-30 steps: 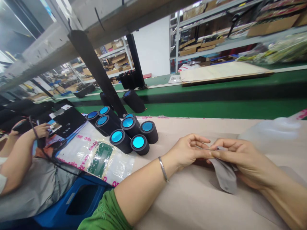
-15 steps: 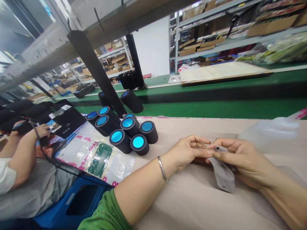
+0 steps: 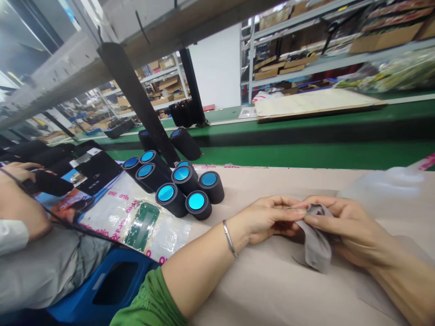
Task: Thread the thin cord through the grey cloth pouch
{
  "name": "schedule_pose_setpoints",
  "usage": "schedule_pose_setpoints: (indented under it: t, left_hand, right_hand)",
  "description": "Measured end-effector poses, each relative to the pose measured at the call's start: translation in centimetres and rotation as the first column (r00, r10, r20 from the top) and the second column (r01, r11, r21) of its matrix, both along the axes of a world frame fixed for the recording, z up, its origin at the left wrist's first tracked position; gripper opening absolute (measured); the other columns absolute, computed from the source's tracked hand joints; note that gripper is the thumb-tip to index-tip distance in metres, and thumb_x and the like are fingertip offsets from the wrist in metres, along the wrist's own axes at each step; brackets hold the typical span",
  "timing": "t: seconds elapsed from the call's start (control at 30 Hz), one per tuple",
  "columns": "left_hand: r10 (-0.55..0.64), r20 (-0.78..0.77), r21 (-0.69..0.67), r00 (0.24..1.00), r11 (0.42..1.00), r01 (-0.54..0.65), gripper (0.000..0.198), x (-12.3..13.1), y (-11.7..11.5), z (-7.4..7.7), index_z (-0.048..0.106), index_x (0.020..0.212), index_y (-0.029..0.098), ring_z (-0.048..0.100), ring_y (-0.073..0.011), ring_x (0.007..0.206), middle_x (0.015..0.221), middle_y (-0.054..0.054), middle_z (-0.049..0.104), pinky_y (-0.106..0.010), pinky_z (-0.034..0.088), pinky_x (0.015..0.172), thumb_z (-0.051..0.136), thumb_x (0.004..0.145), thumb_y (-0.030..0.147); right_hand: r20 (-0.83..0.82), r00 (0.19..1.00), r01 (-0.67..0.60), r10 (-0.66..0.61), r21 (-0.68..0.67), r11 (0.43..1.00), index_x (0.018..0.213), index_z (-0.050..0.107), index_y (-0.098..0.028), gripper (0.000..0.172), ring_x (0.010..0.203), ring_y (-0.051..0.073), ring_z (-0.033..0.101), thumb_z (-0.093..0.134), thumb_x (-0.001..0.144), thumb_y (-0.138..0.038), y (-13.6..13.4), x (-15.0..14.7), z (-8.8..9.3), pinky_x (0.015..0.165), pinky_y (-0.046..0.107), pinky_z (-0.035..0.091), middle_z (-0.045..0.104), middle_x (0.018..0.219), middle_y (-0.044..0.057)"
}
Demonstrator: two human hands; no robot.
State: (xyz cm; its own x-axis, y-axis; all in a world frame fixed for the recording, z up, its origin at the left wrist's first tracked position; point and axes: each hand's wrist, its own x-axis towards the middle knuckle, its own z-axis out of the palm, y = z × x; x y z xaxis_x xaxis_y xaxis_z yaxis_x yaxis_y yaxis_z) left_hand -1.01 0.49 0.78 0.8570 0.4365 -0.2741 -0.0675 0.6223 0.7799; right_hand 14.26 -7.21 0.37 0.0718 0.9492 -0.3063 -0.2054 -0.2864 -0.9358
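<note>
A small grey cloth (image 3: 316, 251) hangs between my two hands, just above the table covering. My left hand (image 3: 272, 220), with a metal bangle at the wrist, pinches the cloth's left edge between thumb and fingers. My right hand (image 3: 350, 228) grips the same cloth from the other side, thumb on top, with its upper edge folded open. Left of my hands stand several black cylinders with shiny blue round tops, the nearest cylinder (image 3: 198, 204) among them.
A clear plastic bottle (image 3: 384, 188) lies beyond my right hand. At left, a co-worker's hand (image 3: 25, 172) is near a black object. A dark post (image 3: 136, 99) slants down behind the cylinders. A blue stool (image 3: 98, 290) stands below the table's left side. A pale board (image 3: 316, 105) rests on the green surface behind.
The cloth's upper edge has been spread and folded over between my fingers, and its hanging part has shifted slightly left. The co-worker's arm at left has moved up and left.
</note>
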Motion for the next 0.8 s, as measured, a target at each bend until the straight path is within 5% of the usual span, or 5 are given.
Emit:
schedule_pose_setpoints:
  t: [0.27, 0.57, 0.8]
  left_hand:
    - [0.007, -0.012, 0.022, 1.0, 1.0, -0.007, 0.049, 0.0, -0.1, 0.0, 0.059, 0.091, 0.015, 0.054, -0.0066, 0.059, 0.074, 0.001, 0.057, -0.024, 0.046, 0.063, 0.086, 0.054, 0.034]
    - [0.009, -0.012, 0.026, 1.0, 1.0, -0.008, 0.052, 0.1, -0.1, 0.1, 0.059, 0.093, 0.015, 0.053, -0.007, 0.059, 0.072, 0.002, 0.056, -0.024, 0.046, 0.063, 0.086, 0.053, 0.036]
    - [0.012, -0.023, 0.038, 1.0, 0.999, -0.012, 0.051, 0.1, -0.1, 0.0, 0.059, 0.094, 0.015, 0.053, -0.0071, 0.061, 0.072, 0.002, 0.056, -0.025, 0.045, 0.064, 0.085, 0.056, 0.036]
  right_hand:
    - [0.019, 1.0, -0.003, 0.002, 0.077, 0.997, 0.094, 0.046, -0.007, 0.072, 0.067, 0.022, 0.053, 0.089, 0.047, -0.04, 0.1, 0.8, -1.5, 0.053, 0.02, 0.047, 0.049, 0.082, 0.014]
    - [-0.002, 0.997, 0.071, -0.071, 0.013, 0.997, 0.096, 0.046, -0.007, 0.08, 0.064, 0.022, 0.051, 0.088, 0.042, -0.048, 0.1, 0.0, -0.6, 0.048, 0.019, 0.043, 0.049, 0.08, 0.013]
    - [0.001, 1.0, 0.026, -0.026, 0.089, 0.996, 0.098, 0.047, -0.007, 0.077, 0.068, 0.021, 0.053, 0.089, 0.05, -0.049, 0.0, 0.4, -1.2, 0.053, 0.019, 0.047, 0.049, 0.083, 0.013]
